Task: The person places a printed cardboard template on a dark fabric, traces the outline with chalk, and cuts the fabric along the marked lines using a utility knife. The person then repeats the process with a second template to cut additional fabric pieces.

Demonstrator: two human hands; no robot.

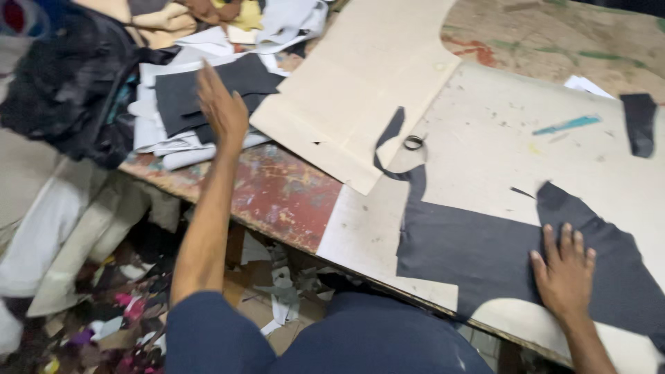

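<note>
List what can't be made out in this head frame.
- Left hand: motion-blurred over the stack of cut pieces; contact unclear.
- Dark fabric under the right hand: its right end is cut off by the frame edge.
- Small ring-shaped object: too small to identify.
- Black bundle at left: blurred, contents unclear.
- Scraps on floor: dim, blurred.

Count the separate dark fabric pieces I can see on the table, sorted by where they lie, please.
Under the right hand, large dark fabric piece: 1
In the stack by the left hand, dark cut piece: 1
At the far right edge, small dark scrap: 1
Total: 3
</note>
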